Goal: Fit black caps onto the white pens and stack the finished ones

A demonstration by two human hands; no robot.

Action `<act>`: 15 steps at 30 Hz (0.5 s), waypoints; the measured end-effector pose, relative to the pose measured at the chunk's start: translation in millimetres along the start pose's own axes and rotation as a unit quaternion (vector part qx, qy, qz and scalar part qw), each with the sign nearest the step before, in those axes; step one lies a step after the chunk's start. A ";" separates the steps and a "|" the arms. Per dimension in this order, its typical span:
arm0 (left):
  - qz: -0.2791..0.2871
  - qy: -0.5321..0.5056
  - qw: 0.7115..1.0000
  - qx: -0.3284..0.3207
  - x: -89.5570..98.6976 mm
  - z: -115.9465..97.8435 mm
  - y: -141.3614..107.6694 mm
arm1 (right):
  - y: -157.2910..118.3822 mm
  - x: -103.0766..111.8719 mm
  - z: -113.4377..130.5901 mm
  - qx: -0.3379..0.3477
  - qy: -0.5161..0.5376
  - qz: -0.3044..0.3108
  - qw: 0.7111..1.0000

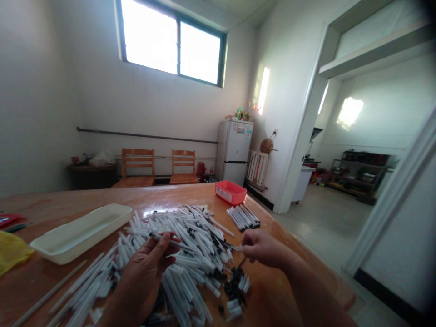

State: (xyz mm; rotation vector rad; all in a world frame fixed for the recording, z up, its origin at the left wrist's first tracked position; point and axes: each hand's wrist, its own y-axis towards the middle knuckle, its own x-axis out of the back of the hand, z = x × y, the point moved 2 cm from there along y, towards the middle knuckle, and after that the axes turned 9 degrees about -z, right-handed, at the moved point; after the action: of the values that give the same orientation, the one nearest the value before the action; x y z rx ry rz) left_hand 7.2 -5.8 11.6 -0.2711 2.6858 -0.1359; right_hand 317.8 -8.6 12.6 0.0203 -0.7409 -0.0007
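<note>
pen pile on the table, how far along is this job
Likely early: one neat row of pens lies by the red bin. The left hand holds a pen; the right hand seems to pinch something slim. The big loose pile and the small black parts look left.

This looks like a dining room in a home, with a wooden table (269, 281) across the lower part of the frame, two wooden chairs along the wall at center left, and a fridge (235, 147) topped with a plant (242, 113) near the middle. A radiator (258, 168) stands beside the fridge, under a plain white wall. Through the doorway at right, a second room with a loaded shelf rack (361, 172) and a counter (302, 177) looks like a kitchen.
</note>
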 end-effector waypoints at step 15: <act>-0.058 -0.051 0.997 -0.028 4.6 -4.2 5.4 | 30.4 -70.9 72.4 -0.020 0.559 0.084 0.824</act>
State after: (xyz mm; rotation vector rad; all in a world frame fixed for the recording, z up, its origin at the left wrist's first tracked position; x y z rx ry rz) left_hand 0.4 -1.3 12.7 -0.4400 2.5764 -0.0795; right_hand 216.4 21.1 18.7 -0.0815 0.4484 0.1542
